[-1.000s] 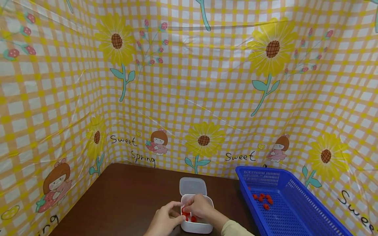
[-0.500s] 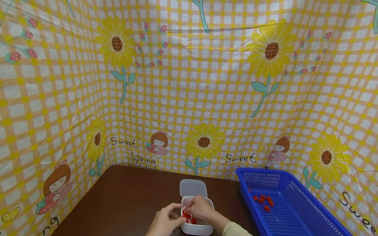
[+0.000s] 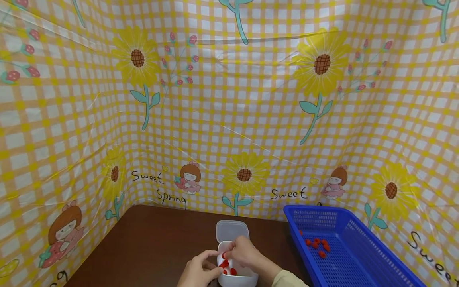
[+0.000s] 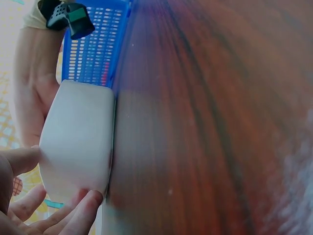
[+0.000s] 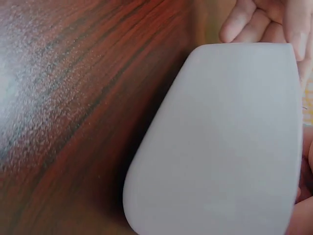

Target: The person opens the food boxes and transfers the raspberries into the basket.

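Observation:
A white box [image 3: 238, 281] stands on the dark table, its translucent lid [image 3: 232, 232] lying folded back behind it. Inside, on the left, are several small red raspberries [image 3: 225, 264]. My left hand [image 3: 201, 269] holds the box's left side between thumb and fingers; the left wrist view has its fingertips on the white wall [image 4: 78, 137]. My right hand [image 3: 244, 253] reaches into the box from the right, fingers curled, pinching a red raspberry [image 3: 224, 255] near the left wall. In the right wrist view the box's outer wall [image 5: 220, 137] hides most of the right hand.
A blue plastic basket [image 3: 353, 255] stands to the right, with several red raspberries [image 3: 322, 254] near its left side. Brown wood-grain table [image 3: 157, 243] stretches to the left of the box. A yellow checked cloth [image 3: 215, 131] with sunflowers surrounds the table on three sides.
The whole head view has shifted slightly. The raspberries at the box's left side have moved a little apart under the right fingertips; both hands stay at the box.

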